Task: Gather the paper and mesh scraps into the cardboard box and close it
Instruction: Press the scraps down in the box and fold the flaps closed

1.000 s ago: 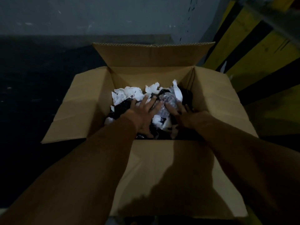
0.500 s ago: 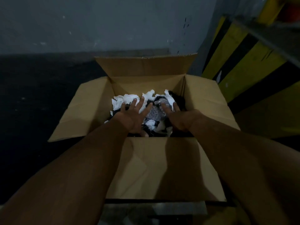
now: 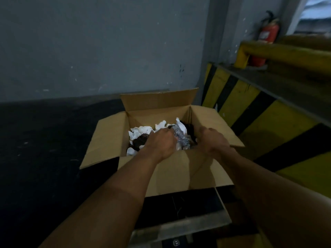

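1. Head view: a person's left hand and right hand reach down into an open cardboard box on a dark floor, beside a yellow-and-black barrier
2. White paper scraps and mesh scraps lie heaped together inside the box, whose four flaps all stand open
3. Both hands' fingers bend down into the heap, hidden behind the knuckles; whether either hand clasps anything or merely presses cannot be told
4. The scraps look light, soft and springy, likely to puff back up, so flat palms on top of the pile should serve better than a pinch
5. The flaps look stiff yet light, probably best taken by their free outer edges and folded inward while the heap is held low
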A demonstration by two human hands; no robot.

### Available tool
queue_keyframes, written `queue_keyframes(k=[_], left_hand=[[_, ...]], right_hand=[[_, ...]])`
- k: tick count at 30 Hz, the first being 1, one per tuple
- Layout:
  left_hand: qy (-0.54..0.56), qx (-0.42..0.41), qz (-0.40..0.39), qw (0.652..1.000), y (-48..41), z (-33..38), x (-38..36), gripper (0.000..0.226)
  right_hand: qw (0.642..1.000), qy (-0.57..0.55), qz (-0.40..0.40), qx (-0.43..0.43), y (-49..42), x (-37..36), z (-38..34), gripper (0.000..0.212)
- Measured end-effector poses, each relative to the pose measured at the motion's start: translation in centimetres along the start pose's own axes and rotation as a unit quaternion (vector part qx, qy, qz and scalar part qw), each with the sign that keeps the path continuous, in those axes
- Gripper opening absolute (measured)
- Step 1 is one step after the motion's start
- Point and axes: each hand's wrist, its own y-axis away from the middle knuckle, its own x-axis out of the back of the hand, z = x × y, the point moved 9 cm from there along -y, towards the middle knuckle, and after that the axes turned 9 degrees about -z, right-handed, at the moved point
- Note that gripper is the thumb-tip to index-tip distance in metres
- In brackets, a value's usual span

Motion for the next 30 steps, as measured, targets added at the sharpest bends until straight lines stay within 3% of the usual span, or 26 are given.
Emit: queue_keyframes(k=[7,14,16,19,23,25,27,30], left_hand=[[-0.021,0.004,-0.061,0.998,2.6,3.1,-3.9,0.054],[-0.038,0.057,-0.064,0.996,2.3,3.0,-6.0,0.058],[-0.06,0.067,-0.06,0.994,2.2,3.1,-6.3,0.056],[-0.075,0.088,-0.056,0.992,2.0,3.3,-6.2,0.052],[-0.073,0.09,-0.072,0.991,1.6,3.3,-6.3,0.05],[-0.063,0.091,-0.087,0.99,1.5,3.1,-6.5,0.051],[-0.055,0.093,-0.105,0.989,1.5,3.1,-6.7,0.052],[-0.047,0.095,-0.118,0.987,1.5,3.2,-6.7,0.054]], right_hand=[[0.993,-0.076,0.01,-0.093,3.9,-0.5,4.7,0.036],[0.968,-0.193,0.027,-0.161,3.5,-1.2,7.4,0.029],[0.927,-0.322,0.03,-0.188,3.2,-1.8,8.5,0.034],[0.83,-0.516,0.054,-0.205,2.5,-2.3,9.6,0.042],[0.682,-0.647,0.198,-0.279,3.5,-1.6,11.1,0.075],[0.643,-0.673,0.245,-0.271,3.5,-1.2,11.1,0.076],[0.686,-0.642,0.261,-0.221,2.9,0.1,10.6,0.063],[0.798,-0.532,0.256,-0.122,2.1,2.3,8.4,0.04]])
